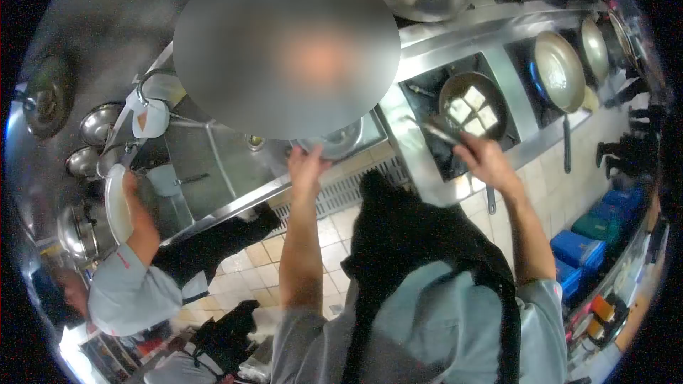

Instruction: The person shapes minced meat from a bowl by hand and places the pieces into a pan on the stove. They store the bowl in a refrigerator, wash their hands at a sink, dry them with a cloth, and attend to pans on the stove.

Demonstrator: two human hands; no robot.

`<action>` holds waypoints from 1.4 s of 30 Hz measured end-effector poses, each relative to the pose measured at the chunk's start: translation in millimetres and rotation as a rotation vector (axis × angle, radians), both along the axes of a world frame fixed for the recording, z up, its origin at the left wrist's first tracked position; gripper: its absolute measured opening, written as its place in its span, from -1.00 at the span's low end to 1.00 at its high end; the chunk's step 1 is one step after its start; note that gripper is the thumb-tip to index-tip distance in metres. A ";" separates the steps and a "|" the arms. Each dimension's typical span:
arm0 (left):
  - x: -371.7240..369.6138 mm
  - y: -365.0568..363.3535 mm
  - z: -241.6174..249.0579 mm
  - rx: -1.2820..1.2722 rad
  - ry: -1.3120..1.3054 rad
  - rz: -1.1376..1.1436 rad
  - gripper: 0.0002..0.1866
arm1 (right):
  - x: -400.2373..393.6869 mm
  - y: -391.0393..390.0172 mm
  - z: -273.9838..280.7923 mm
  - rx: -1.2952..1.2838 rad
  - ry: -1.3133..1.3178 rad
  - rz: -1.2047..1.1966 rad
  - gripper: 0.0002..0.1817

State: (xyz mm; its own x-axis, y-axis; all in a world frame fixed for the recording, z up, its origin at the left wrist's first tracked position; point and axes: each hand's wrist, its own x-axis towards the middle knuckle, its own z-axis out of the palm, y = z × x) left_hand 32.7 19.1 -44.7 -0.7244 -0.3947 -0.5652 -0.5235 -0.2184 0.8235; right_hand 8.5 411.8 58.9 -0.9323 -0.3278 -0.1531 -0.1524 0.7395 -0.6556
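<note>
My right hand [489,163] is closed around metal tongs [442,130], which point toward the near left rim of a dark frying pan [502,122]. Several white square pieces [474,97] lie spread out in this pan on the stove. On the left, my left hand [308,169] grips the near edge of a shiny metal bowl [341,144] at the counter's front. A large blurred oval covers the bowl's far side and whatever stands behind it.
At right, a light-coloured pan [558,71] sits over a blue flame. Left along the counter, a co-worker [135,288] holds a white dish [117,206]. Another person [188,366] is at lower left. Blue bins [578,247] stand on the right. Metal bowls [101,124] sit at far left.
</note>
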 end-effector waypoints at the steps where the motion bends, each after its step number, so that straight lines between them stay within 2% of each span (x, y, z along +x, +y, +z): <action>1: 2.7 -5.1 -5.0 0.049 0.021 0.033 -0.54 | -2.7 -12.3 -13.4 -0.042 0.025 0.070 -0.67; 3: 15.2 -12.7 0.6 0.106 0.046 0.059 -0.53 | -6.9 -39.1 -34.5 -0.006 0.052 0.169 -0.69; 5: 39.6 -20.4 34.0 0.084 0.151 0.234 -0.49 | -9.1 -68.7 -50.0 -0.093 0.021 0.233 -0.69; 7: 70.7 -47.9 40.9 0.126 0.150 0.261 -0.44 | -14.3 -102.4 -45.8 -0.018 -0.075 0.321 -0.68; 9: 90.1 -66.3 53.2 0.085 0.154 0.201 -0.44 | -18.5 -125.5 -74.0 -0.070 0.028 0.357 -0.66; 11: 92.2 -69.0 79.9 0.048 0.174 0.134 -0.44 | -30.5 -151.2 -81.0 0.002 -0.086 0.390 -0.64; 14: 94.9 -81.2 86.2 0.092 0.172 0.066 -0.41 | -39.4 -181.5 -94.8 0.037 -0.031 0.313 -0.60; 16: 79.8 -71.0 97.7 0.115 0.175 0.017 -0.36 | -40.6 -182.1 -95.5 -0.105 0.390 0.213 -0.57; 17: 68.9 -65.2 103.6 0.115 0.181 -0.052 -0.36 | -38.8 -173.6 -89.0 -0.072 0.413 0.168 -0.57; 20: 40.7 -52.4 112.2 0.109 0.095 -0.253 -0.38 | -25.8 -149.2 -36.9 -0.244 0.335 0.061 -0.61; 21: 31.5 -42.1 109.3 0.138 0.126 -0.281 -0.39 | -16.1 -137.7 -23.4 -0.229 0.355 0.021 -0.61; 23: 15.8 -28.1 97.0 0.072 0.189 -0.471 -0.54 | 11.5 -113.6 -2.4 -0.269 0.428 -0.097 -0.65; 27: -10.3 42.3 108.0 0.194 0.219 -0.742 -0.51 | 78.6 -88.8 13.2 -0.205 0.505 -0.258 -0.63; 31: -1.7 122.1 106.4 0.287 0.171 -1.277 -0.46 | 147.1 -86.3 22.8 -0.046 0.339 -0.437 -0.60; 34: 53.2 180.0 111.7 0.373 0.152 -1.432 -0.51 | 213.3 -85.2 -16.0 0.133 0.355 -0.666 -0.68; 36: 100.2 211.8 119.6 0.354 0.106 -1.643 -0.44 | 272.3 -80.1 -37.4 0.207 0.348 -0.847 -0.72; 38: 149.8 235.5 111.7 0.351 0.061 -1.767 -0.31 | 334.8 -80.9 -46.9 0.217 0.317 -0.937 -0.71; 39: 137.2 245.1 123.6 0.347 0.024 -1.829 -0.31 | 327.0 -86.0 -32.1 0.211 0.294 -1.003 -0.71; 41: 194.4 265.5 118.9 0.324 -0.027 -1.940 -0.30 | 388.1 -88.9 -30.8 0.113 0.068 -1.142 -0.61; 42: 223.1 276.1 114.5 0.298 -0.045 -1.960 -0.30 | 418.7 -89.5 -32.7 0.115 0.078 -1.184 -0.61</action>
